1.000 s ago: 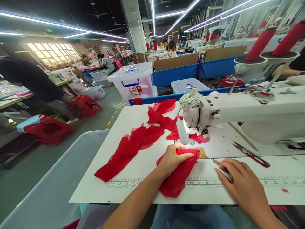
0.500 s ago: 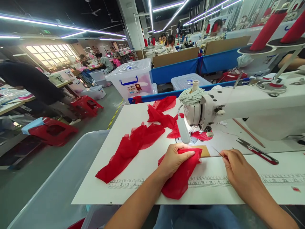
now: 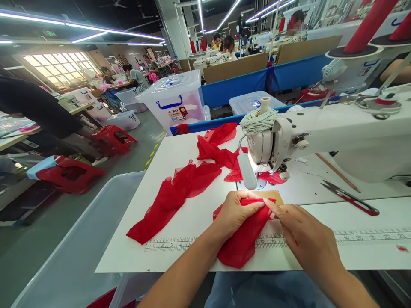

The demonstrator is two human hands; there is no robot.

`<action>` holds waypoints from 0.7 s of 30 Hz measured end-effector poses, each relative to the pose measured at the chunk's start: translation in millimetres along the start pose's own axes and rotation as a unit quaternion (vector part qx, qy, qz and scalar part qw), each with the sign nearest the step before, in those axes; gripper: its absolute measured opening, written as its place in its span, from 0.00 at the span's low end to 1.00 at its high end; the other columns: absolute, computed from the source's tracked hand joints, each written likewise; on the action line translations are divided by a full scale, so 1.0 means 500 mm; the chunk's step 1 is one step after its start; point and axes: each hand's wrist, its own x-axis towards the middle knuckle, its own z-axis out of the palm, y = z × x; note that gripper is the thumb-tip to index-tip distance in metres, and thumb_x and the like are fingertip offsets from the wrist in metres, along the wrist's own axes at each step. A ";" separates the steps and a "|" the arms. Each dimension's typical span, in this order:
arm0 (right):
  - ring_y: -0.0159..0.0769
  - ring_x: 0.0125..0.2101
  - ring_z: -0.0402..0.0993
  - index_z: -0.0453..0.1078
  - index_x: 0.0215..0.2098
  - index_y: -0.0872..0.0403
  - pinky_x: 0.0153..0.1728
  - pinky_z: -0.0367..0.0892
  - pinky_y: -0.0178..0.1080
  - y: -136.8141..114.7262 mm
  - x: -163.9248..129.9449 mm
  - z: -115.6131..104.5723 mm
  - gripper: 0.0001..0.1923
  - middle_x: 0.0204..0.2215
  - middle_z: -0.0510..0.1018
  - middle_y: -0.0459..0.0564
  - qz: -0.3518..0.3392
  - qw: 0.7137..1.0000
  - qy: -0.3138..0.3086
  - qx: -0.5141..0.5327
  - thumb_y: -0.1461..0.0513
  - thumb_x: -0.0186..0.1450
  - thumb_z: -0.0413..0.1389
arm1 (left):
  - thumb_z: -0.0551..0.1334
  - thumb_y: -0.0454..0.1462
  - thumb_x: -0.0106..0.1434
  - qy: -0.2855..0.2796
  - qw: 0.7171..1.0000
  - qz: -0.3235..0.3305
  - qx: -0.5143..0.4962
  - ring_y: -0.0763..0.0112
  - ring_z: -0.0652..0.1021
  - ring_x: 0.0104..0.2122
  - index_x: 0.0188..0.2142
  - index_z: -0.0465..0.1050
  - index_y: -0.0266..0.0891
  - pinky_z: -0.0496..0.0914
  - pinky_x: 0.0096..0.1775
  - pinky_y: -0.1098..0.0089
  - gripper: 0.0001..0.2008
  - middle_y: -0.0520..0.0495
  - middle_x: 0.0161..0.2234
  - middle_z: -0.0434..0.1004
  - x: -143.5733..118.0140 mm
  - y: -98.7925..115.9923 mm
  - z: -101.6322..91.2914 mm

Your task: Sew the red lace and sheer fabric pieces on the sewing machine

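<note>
My left hand [image 3: 239, 214] is closed on a piece of sheer red fabric [image 3: 240, 246], thumb on top near its upper edge. The fabric's lower part hangs in a fold toward the table's front edge. My right hand [image 3: 302, 226] pinches at the right end of that edge, fingertips touching the cloth close to my left thumb. The thin needle seen in its fingers a moment before is hidden now. Just beyond both hands stands a white sewing machine [image 3: 321, 141], with more red fabric [image 3: 272, 176] by its needle area.
Crumpled red fabric strips [image 3: 173, 196] lie left on the white table [image 3: 122, 256]. Thread snips [image 3: 349, 197] and a brown stick [image 3: 337, 172] lie right. A printed ruler [image 3: 366, 236] runs along the front. A translucent bin [image 3: 80, 239] stands left; a lidded box [image 3: 173, 100] stands behind.
My right hand has moved left from beside the fabric to its upper right edge, bringing the needle there. My left hand keeps its hold. The view has shifted slightly.
</note>
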 end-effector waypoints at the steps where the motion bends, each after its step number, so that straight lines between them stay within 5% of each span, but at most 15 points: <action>1: 0.31 0.30 0.74 0.70 0.54 0.44 0.17 0.56 0.30 0.000 -0.001 0.000 0.25 0.31 0.78 0.45 0.003 1.000 -0.004 0.000 0.70 0.67 0.43 | 0.67 0.41 0.56 0.001 1.000 -0.002 0.000 0.72 0.74 0.29 0.30 0.79 0.36 0.66 0.31 0.74 0.09 0.50 0.29 0.79 -0.001 0.001 0.000; 21: 0.31 0.29 0.75 0.66 0.60 0.43 0.20 0.64 0.30 0.011 -0.004 0.005 0.25 0.31 0.79 0.45 -0.010 0.999 -0.013 0.046 0.67 0.68 0.44 | 0.66 0.41 0.55 0.017 0.999 -0.009 0.028 0.70 0.74 0.29 0.28 0.77 0.36 0.66 0.30 0.74 0.09 0.49 0.28 0.78 -0.003 0.006 0.003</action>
